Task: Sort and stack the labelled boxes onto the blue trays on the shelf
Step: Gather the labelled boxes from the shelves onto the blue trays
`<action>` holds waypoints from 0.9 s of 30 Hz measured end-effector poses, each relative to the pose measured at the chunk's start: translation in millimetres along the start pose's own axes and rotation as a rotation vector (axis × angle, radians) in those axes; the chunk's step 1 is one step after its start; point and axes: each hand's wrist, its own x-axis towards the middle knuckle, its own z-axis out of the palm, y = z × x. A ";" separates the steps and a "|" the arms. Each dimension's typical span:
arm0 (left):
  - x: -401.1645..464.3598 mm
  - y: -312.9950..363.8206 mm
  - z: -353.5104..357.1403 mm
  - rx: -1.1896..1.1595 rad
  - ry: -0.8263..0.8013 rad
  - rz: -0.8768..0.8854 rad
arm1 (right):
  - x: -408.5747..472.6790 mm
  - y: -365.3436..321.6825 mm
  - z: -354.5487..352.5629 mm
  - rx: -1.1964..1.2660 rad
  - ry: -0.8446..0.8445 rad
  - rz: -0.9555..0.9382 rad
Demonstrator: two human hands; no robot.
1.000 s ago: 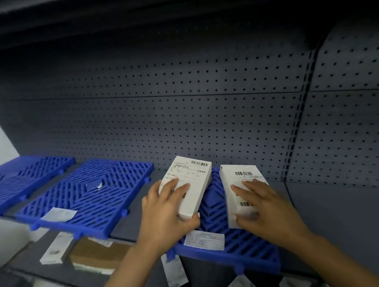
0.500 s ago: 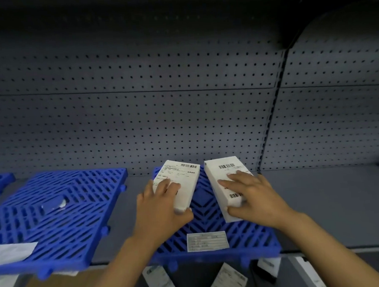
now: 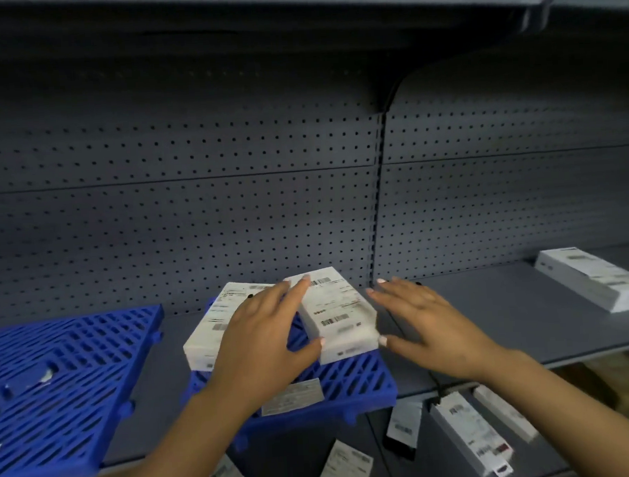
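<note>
— Where are the boxes?
— Two flat white cardboard boxes lie on the slotted blue plastic tray.
— And the hands?
— The left hand rests spread on them; the right hand is spread beside them.

Matt metal shelving, blue plastic trays, paper-labelled boxes

On the smooth grey metal shelf, the slotted plastic tray looks slightly glossy; the white card boxes on it carry printed paper labels.

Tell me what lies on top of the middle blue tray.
Two white labelled boxes side by side, and a paper label near the front of the middle blue tray. The left hand hides part of the left box and tray.
</note>
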 end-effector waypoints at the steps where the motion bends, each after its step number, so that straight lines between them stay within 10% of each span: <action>1: 1.8 9.3 -0.2 -0.025 0.009 0.010 | -8.9 6.1 -5.1 -0.014 0.016 0.011; 27: 80.3 418.8 149.0 -0.337 -0.183 0.415 | -345.0 227.4 -103.8 -0.123 0.182 0.565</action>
